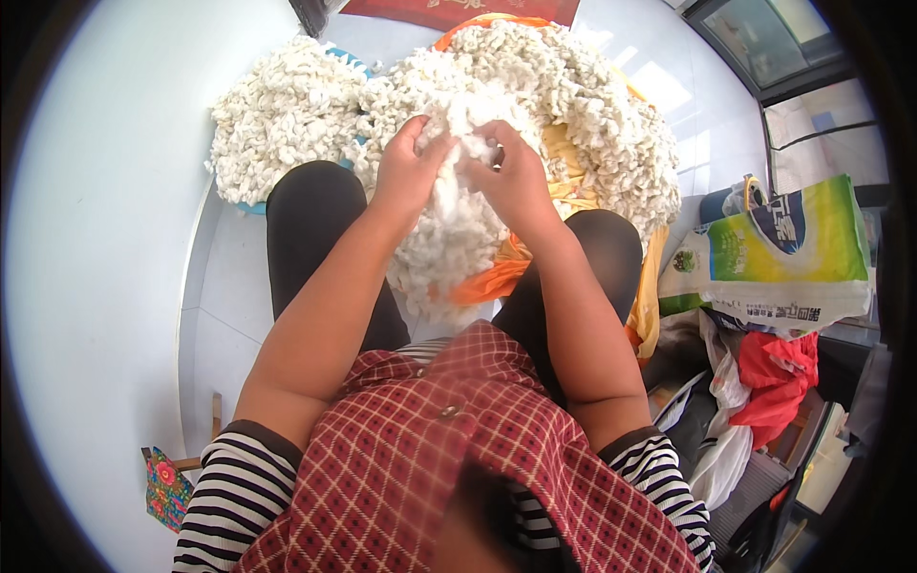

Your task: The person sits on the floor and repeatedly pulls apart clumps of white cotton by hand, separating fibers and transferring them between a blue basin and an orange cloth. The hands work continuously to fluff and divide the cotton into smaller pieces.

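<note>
Both of my hands are raised over a heap of raw cotton, between my knees. My left hand (410, 168) pinches one side of a fluffy white cotton tuft (450, 188). On the other side, my right hand (507, 168) has its fingers bent around cotton too, its thumb towards the tuft. Loose cotton (448, 247) lies below my hands. A larger pile of cotton bolls (609, 136) rests on yellow and orange cloth or sheeting (566, 161) beyond and to the right. Another heap of cotton (286, 122) fills a blue container (251, 208), mostly hidden, at the left.
A white wall (100, 251) runs along the left. At the right stand a green and yellow printed sack (788, 247), a red plastic bag (777, 379) and other bags. A red mat (466, 11) lies at the far edge. A flowered cloth (166, 487) is at lower left.
</note>
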`<action>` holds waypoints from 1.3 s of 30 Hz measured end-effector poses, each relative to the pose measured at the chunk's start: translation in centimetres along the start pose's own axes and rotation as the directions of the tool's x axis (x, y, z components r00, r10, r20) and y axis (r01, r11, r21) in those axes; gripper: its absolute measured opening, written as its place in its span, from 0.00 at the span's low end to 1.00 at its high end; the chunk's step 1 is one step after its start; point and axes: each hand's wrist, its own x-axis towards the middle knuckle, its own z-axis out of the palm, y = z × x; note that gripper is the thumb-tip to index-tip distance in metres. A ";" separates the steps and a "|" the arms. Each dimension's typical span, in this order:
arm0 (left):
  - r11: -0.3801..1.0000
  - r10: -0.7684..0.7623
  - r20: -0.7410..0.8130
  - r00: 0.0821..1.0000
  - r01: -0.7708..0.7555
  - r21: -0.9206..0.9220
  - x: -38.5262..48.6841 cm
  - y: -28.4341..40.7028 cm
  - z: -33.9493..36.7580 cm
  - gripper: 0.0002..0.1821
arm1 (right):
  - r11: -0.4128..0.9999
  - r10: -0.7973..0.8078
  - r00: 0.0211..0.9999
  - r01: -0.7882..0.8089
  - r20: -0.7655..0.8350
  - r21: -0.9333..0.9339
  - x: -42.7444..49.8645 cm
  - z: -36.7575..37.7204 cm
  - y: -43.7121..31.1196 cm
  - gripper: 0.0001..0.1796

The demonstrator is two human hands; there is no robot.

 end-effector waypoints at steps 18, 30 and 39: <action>0.985 -0.113 0.056 0.992 0.119 -0.127 0.2 -0.2 -0.1 0.18 | 0.988 -0.149 0.983 0.152 -0.110 0.020 0.8 0.3 0.7 0.13; 0.983 -0.104 0.061 0.993 0.112 -0.146 -0.4 0.4 0.3 0.15 | 0.965 -0.070 0.994 0.089 -0.086 0.248 1.1 -0.2 0.7 0.09; 0.975 -0.147 -0.006 0.989 0.143 -0.170 -0.2 0.2 -0.2 0.15 | 0.983 0.039 0.980 -0.003 -0.196 0.182 1.6 0.4 1.6 0.08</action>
